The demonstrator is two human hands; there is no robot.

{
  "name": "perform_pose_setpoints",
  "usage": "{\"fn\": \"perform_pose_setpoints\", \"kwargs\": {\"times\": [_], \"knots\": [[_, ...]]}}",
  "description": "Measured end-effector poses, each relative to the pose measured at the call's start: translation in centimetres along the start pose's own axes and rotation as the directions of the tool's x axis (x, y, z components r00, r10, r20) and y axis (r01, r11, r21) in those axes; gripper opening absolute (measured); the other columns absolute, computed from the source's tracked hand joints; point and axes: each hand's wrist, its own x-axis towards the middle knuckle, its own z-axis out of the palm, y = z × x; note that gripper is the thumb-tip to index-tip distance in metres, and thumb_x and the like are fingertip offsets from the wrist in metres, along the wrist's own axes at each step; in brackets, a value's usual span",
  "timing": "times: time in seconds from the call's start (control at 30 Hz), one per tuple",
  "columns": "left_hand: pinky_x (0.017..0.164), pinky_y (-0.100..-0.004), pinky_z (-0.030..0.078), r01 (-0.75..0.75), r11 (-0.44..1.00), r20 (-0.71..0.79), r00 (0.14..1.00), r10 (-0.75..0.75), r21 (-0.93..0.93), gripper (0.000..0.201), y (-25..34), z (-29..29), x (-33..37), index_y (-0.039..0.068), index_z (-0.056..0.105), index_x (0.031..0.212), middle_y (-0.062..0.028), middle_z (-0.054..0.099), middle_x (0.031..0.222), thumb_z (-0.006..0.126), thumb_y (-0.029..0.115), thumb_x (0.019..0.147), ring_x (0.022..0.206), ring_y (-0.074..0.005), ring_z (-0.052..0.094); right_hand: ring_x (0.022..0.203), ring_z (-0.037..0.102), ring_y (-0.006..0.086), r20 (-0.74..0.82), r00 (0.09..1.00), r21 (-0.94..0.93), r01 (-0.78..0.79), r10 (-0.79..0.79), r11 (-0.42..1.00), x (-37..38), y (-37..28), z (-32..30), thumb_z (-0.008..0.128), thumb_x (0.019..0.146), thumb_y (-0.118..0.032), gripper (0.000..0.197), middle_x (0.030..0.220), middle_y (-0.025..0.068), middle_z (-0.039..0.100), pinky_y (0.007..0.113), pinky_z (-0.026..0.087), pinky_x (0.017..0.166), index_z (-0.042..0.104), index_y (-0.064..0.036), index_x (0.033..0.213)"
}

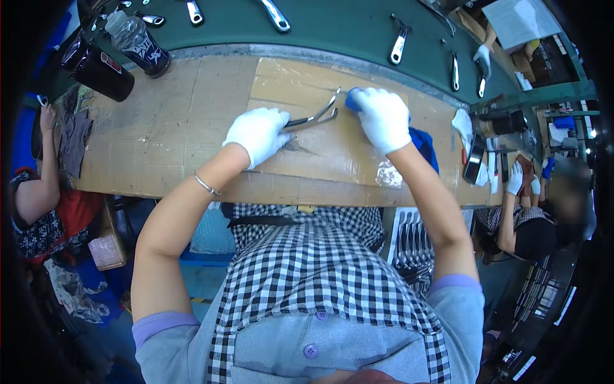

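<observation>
My left hand (257, 136), in a white glove, is closed round the dark handle of a forked metal tool (313, 118). Its two shiny prongs point up and to the right, and its exact kind is not clear. In my right hand (384, 118), also gloved in white, a blue cloth (352, 100) is pinched at the fingertips, just right of the longer prong. Whether the cloth touches the metal cannot be made out. Another piece of blue cloth (423, 148) lies by my right wrist. Both hands are over a cardboard-covered bench (173, 141).
Beyond the bench, a green surface (339, 32) carries several spread-out wrenches (398, 48). A clear bottle (142, 48) and black tumbler (96, 69) stand back left. A phone (473, 159) lies right. People work at both sides; a gloved hand (483, 57) reaches in at upper right.
</observation>
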Motion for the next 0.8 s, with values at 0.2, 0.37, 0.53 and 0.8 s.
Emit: {"fn": "perform_pose_setpoints", "kwargs": {"times": [0.2, 0.37, 0.53, 0.8], "knots": [[0.086, -0.0471, 0.055, -0.011, 1.0, -0.049, 0.999, 0.012, 0.015, 0.027, -0.2, 0.3, 0.1, 0.006, 0.066, 0.1, -0.0152, 0.069, 0.099, 0.067, 0.032, 0.093, 0.098, -0.0347, 0.067, 0.076, 0.066, 0.0279, -0.165, 0.974, 0.279, 0.197, -0.156, 0.94, -0.9, -7.5, -0.6, 0.072, 0.077, -0.014, 0.042, 0.082, 0.0074, 0.065, 0.043, 0.052, 0.062, 0.063, -0.0154, 0.118], [0.088, -0.0463, 0.055, 0.056, 0.998, -0.023, 0.998, -0.056, -0.016, 0.029, -0.3, 0.1, 0.4, 0.006, 0.066, 0.103, -0.0151, 0.07, 0.1, 0.069, 0.033, 0.092, 0.099, -0.0338, 0.068, 0.079, 0.068, 0.031, -0.327, 0.937, 0.247, -0.04, 0.122, 0.968, 0.8, -2.1, 1.9, 0.071, 0.084, -0.016, 0.028, 0.086, 0.0094, 0.067, 0.044, 0.055, 0.069, 0.067, -0.0173, 0.112], [0.085, -0.0466, 0.055, 0.038, 0.999, -0.045, 0.998, -0.039, -0.022, 0.029, -0.5, 0.3, 0.4, 0.005, 0.066, 0.099, -0.015, 0.07, 0.097, 0.069, 0.033, 0.092, 0.097, -0.0343, 0.068, 0.099, 0.071, 0.0379, -0.031, 0.852, 0.728, -0.338, 0.522, 0.596, -0.6, -1.8, 2.1, 0.07, 0.09, -0.021, 0.027, 0.109, 0.0186, 0.074, 0.043, 0.056, 0.087, 0.074, -0.0076, 0.114], [0.083, -0.0466, 0.054, 0.032, 0.998, -0.005, 0.999, -0.032, -0.058, 0.031, -0.4, -0.4, 0.7, 0.005, 0.067, 0.094, -0.0174, 0.07, 0.091, 0.071, 0.035, 0.089, 0.091, -0.0371, 0.068, 0.09, 0.068, 0.0323, 0.023, 0.998, 0.213, 0.047, -0.053, 0.976, -1.0, -2.5, 2.9, 0.069, 0.08, -0.01, 0.023, 0.092, 0.0078, 0.069, 0.044, 0.056, 0.077, 0.067, -0.0147, 0.103]]}}
